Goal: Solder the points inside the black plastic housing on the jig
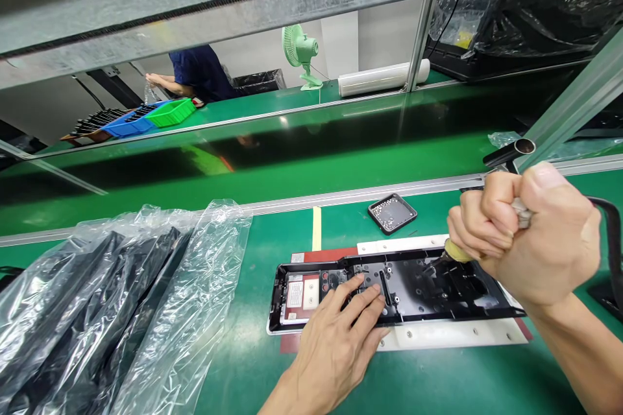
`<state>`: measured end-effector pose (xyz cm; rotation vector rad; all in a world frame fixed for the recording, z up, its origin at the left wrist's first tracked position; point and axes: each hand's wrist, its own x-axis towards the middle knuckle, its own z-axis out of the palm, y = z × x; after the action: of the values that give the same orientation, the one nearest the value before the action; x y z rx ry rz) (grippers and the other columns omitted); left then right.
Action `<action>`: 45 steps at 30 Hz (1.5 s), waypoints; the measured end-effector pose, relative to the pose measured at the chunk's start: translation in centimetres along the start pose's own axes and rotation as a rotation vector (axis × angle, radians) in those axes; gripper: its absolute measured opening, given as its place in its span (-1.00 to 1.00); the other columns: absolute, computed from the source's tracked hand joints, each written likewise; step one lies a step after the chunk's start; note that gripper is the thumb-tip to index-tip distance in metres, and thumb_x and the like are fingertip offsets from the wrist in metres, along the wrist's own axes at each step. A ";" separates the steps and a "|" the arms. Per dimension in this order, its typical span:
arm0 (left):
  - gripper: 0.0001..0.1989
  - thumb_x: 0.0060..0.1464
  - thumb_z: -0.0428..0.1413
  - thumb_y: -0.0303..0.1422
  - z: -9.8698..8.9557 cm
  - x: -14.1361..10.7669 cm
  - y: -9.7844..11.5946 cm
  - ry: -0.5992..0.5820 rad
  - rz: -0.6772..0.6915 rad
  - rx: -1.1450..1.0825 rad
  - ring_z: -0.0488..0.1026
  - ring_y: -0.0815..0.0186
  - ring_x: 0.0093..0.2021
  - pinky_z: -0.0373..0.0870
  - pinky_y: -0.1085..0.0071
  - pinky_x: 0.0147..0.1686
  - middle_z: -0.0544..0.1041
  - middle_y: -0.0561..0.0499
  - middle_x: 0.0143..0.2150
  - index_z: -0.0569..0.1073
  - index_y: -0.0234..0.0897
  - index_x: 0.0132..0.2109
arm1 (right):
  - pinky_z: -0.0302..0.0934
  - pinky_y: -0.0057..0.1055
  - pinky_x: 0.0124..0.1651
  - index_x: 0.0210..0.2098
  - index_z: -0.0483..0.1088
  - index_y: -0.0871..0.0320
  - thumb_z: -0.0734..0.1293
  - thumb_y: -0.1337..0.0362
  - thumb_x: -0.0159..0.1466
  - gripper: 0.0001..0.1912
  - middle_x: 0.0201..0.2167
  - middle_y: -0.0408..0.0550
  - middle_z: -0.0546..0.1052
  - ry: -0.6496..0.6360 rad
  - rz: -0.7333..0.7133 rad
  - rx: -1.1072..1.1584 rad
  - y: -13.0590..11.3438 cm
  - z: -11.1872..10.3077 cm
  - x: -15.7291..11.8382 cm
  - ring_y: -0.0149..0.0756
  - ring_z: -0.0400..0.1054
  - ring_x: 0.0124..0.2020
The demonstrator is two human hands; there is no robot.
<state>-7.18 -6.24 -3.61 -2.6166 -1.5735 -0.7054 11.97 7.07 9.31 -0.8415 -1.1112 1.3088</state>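
Green workbench [257, 363], black screw tray [392, 213], plastic-wrapped black parts [121, 298]

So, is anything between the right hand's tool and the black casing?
Nothing visible. The tool in the right hand angles down into the open casing, and the left hand lies on it farther left, off that line.

Left hand [338, 334] flat on black housing [418, 285], fingers spread. Right hand [530, 233] grips yellow-handled tool [455, 251], tip angled down into housing. Black tray [392, 213] of small metal parts sits beyond housing. Plastic-wrapped black pieces [131, 298] lie at left of the green table [263, 246].
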 end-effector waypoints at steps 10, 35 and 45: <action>-0.64 0.37 0.08 -0.31 -0.1 0.1 0.1 -0.003 -0.002 -0.006 0.36 -0.04 0.28 0.57 -0.02 0.08 0.49 -0.06 0.26 0.43 -0.34 0.23 | -0.16 -0.41 -0.76 -0.72 0.09 0.08 0.26 0.04 0.23 -0.52 -0.80 -0.23 0.01 -0.014 -0.015 -0.001 0.1 -0.2 -0.1 -0.45 -0.12 -0.78; -0.65 0.39 0.06 -0.28 0.1 0.0 0.3 0.011 -0.031 -0.010 0.38 0.00 0.29 0.56 0.00 0.11 0.51 -0.07 0.24 0.45 -0.32 0.22 | -0.17 -0.41 -0.75 -0.73 0.09 0.08 0.27 0.09 0.15 -0.58 -0.82 -0.24 0.01 0.016 0.027 0.010 -0.1 -0.5 0.1 -0.46 -0.12 -0.79; -0.65 0.38 0.07 -0.28 0.2 0.0 0.3 0.002 -0.041 -0.018 0.36 0.02 0.30 0.55 -0.01 0.14 0.51 -0.07 0.24 0.45 -0.31 0.22 | -0.17 -0.39 -0.75 -0.74 0.10 0.08 0.29 0.07 0.14 -0.56 -0.83 -0.22 0.01 0.011 0.035 0.026 0.0 -0.3 0.2 -0.46 -0.11 -0.80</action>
<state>-6.85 -6.36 -3.69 -2.6021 -1.6331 -0.7269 12.30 7.30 9.27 -0.8513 -1.0726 1.3441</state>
